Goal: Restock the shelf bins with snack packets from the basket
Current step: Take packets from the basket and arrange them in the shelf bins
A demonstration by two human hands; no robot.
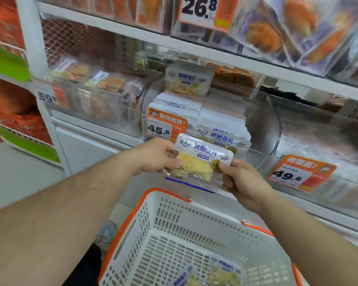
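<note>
White packet (203, 156), long axis crosswise, is pinched at its ends by left hand (156, 154) and right hand (241, 180); its matching bin (196, 118) lies at twelve o'clock, just beyond.

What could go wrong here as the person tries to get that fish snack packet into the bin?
1. The clear bin with the 45.8 price tag already looks packed with white packets, so the white, clear-windowed fish snack packet may not fit and could slide out.
2. The left hand and right hand pinch only its side edges; it might slip into the white, orange-rimmed basket below.
</note>
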